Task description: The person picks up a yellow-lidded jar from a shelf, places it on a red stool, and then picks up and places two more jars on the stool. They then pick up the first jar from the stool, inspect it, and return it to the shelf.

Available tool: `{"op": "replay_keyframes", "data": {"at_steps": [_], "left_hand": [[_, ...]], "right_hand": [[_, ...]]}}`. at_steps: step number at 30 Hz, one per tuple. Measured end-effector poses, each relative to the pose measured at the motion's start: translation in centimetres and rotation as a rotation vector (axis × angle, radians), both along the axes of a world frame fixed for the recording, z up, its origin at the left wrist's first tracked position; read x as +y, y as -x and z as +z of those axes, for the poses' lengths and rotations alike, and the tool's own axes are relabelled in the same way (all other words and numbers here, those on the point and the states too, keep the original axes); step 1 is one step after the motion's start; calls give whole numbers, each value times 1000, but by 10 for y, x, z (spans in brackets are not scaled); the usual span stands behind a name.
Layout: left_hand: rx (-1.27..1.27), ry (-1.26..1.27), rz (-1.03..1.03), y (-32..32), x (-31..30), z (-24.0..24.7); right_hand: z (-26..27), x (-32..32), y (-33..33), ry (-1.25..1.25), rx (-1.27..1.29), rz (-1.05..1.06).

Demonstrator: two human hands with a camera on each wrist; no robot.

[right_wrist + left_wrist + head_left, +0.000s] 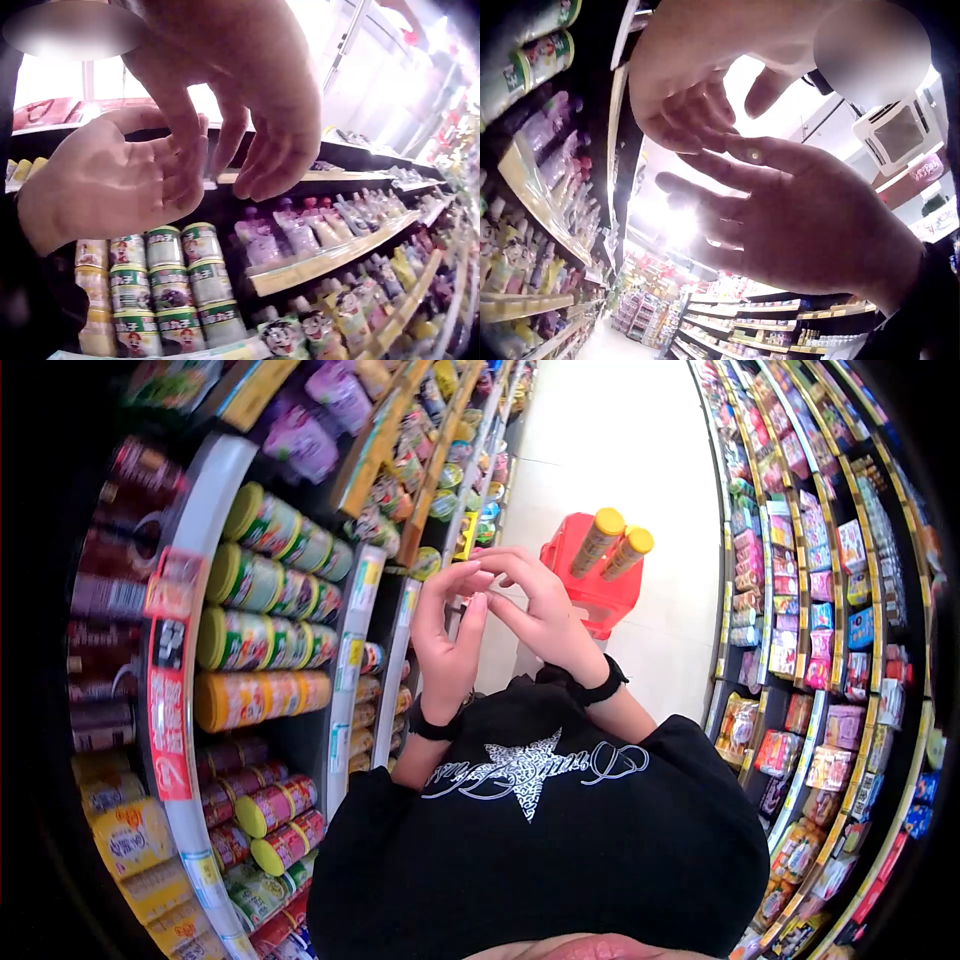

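Note:
Both hands are raised in front of the chest, their fingers meeting beside the left-hand shelves. My left hand (pixel 447 645) has its fingers extended and gently bent, with the palm facing the other hand in the right wrist view. Loosely bent fingers of my right hand (pixel 545 612) reach over to the left fingertips, overlapping them in both wrist views. No held object shows between them. A small pale spot sits on a right-hand finger (pixel 755 156) in the left wrist view. Dark bands circle both wrists.
A red shopping basket (pixel 562 545) stands ahead on the pale aisle floor (pixel 615 420), with two yellow-lidded canisters (pixel 598 542) upright in it. Shelves of green-labelled cans (pixel 172 289) and spouted pouches (pixel 300 232) line the left; packaged snacks (pixel 830 765) fill the right shelves.

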State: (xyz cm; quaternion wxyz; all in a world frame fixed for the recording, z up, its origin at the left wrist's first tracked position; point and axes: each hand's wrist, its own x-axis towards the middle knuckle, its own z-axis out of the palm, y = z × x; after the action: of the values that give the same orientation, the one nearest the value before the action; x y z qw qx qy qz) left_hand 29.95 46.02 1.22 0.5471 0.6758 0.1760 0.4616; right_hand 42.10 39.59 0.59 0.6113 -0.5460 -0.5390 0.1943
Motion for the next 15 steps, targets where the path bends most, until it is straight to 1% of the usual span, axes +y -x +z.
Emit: {"op": "replay_keyframes", "data": {"at_steps": [4, 7, 9, 11, 12, 15], "left_hand": [[81, 70, -107, -61, 1, -7], [106, 203, -191, -108, 9, -33], [147, 259, -238, -140, 18, -61], [281, 286, -269, -174, 26, -88], [303, 329, -322, -191, 31, -110], [606, 363, -415, -229, 47, -192]], "right_hand": [[-11, -11, -55, 67, 73, -107], [-34, -17, -98, 126, 131, -202], [-56, -19, -130, 160, 156, -282], [-89, -20, -161, 230, 237, -370], [-111, -20, -179, 254, 263, -411], [-177, -19, -220, 380, 297, -585]]}}
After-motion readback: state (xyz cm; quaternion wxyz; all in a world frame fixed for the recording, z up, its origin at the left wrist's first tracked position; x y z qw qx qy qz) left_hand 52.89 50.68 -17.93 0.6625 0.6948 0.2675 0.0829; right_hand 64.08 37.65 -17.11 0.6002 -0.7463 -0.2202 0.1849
